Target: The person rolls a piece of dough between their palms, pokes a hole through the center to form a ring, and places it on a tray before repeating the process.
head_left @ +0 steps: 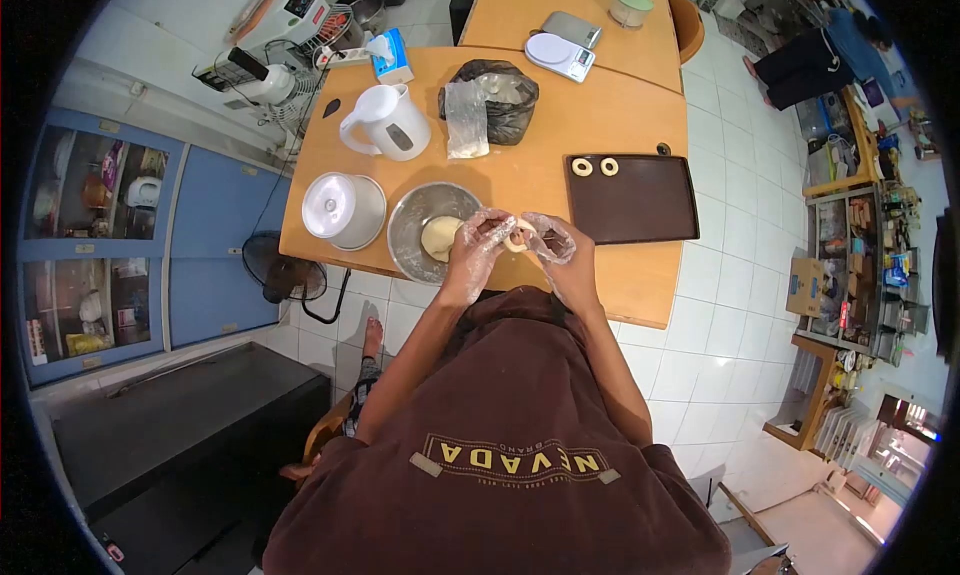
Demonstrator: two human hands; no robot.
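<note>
Between my two flour-dusted hands, above the table's front edge, is a small ring of pale dough [518,237]. My left hand [481,243] pinches the ring's left side with its fingertips. On the other side, my right hand [556,247] has its fingers closed on the ring too. Just left of my hands stands a metal mixing bowl [403,223] with a lump of dough [440,238] in it. Two dough rings [582,167] lie at the upper left of a dark baking tray [635,205] to the right.
A white lidded container [343,211], a white electric kettle [388,123] and a black plastic bag [513,115] stand around the bowl. Farther back are a kitchen scale [560,55] and a tissue box [391,57]. Another person [820,60] is at the far right.
</note>
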